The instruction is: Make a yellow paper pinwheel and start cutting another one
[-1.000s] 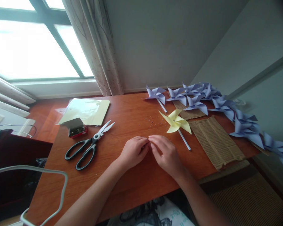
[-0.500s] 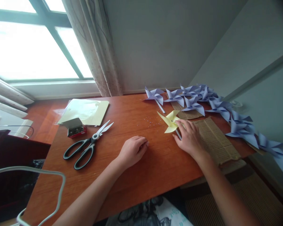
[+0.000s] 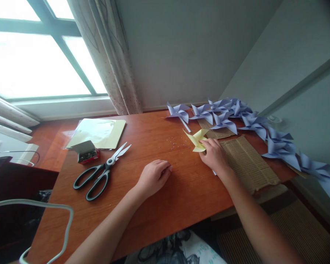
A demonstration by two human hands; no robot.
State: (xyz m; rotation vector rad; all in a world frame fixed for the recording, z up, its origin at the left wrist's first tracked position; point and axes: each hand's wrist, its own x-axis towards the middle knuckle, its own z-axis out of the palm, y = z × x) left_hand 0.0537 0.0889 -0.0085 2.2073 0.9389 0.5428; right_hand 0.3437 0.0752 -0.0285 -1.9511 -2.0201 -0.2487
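My right hand (image 3: pixel 214 154) is closed on a yellow paper pinwheel (image 3: pixel 195 139), its fingers at the middle of the blades. The white stick (image 3: pixel 214 172) of this pinwheel shows only at its lower end, below the hand. My left hand (image 3: pixel 155 176) rests on the table with its fingers curled in, and nothing shows in it. Between the hands and the back edge lie small scattered bits (image 3: pixel 176 143). Black-handled scissors (image 3: pixel 106 171) lie partly spread to the left of my left hand.
Several purple pinwheels (image 3: pixel 222 123) line the back and right edges, some over cardboard (image 3: pixel 246 161). At the left stand a small red box (image 3: pixel 88 156) with its flap up and yellow paper sheets (image 3: pixel 114 134) in clear plastic. A white cable (image 3: pixel 68 227) loops at lower left.
My right hand has shifted slightly left and closed around the yellow pinwheel's centre, covering more of its blades and stick. My left hand stays where it was.
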